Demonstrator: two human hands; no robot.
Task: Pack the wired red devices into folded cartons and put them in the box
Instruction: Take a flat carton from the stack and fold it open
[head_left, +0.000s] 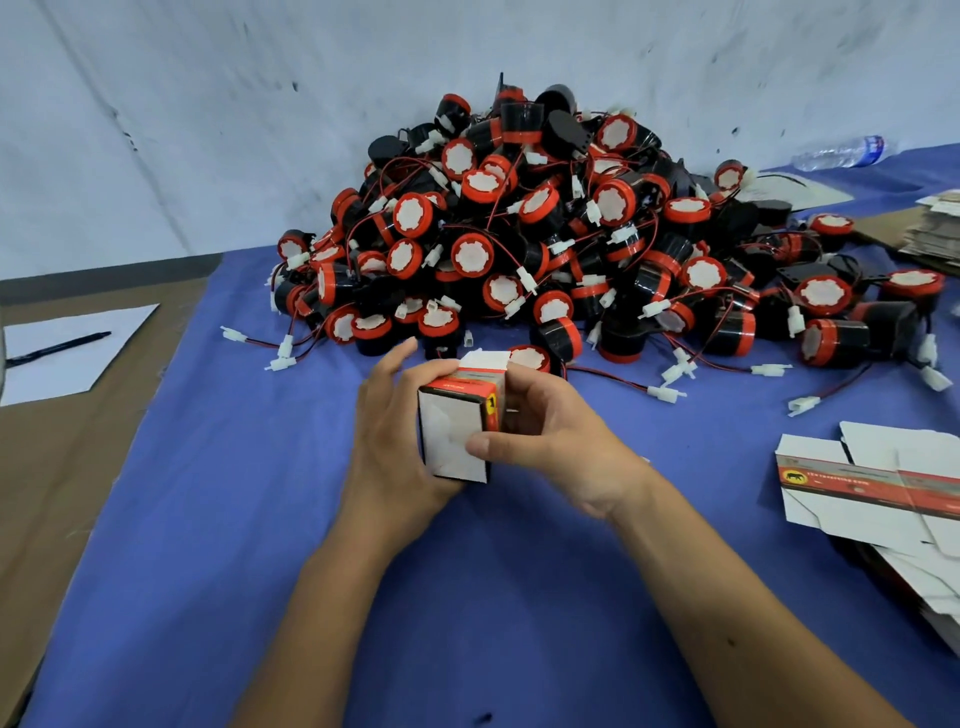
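A small red-and-white carton (457, 423) is held upright-tilted above the blue cloth, its white folded end facing me. My left hand (392, 436) cups its left side and underside. My right hand (545, 441) grips its right side, with the thumb pressing on the white end flap. A white flap sticks up at the carton's far end. Behind it rises a big heap of red-and-black wired devices (571, 234) with white connectors on thin wires.
Flat unfolded cartons (878, 488) lie stacked at the right edge. More flat stock (935, 228) sits at the far right. A plastic bottle (841, 153) lies by the wall. A sheet of paper with a pen (62, 345) lies on brown cardboard at the left.
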